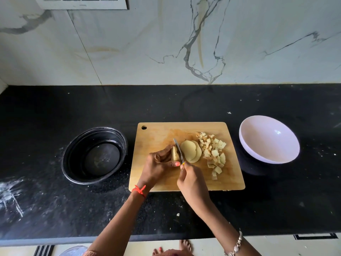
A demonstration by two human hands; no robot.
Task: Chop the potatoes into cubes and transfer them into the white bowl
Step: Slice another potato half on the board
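a black bowl (pixel 102 159) sits on the left of the dark counter (pixel 46 111), near the wooden board (pixel 156 133). on the board, the left hand (pixel 158 163) curls its fingers round a small potato piece (pixel 174 154) and holds it down. the knife (pixel 178 149) has its blade right against that piece. the right hand (pixel 191 183) is closed tight round the knife's handle. just right of the blade lie flat potato slices (pixel 190 151), one on top of another. touching them is a heap of potato cubes (pixel 214 152). the white bowl (pixel 269 139) sits off the board, on the right.
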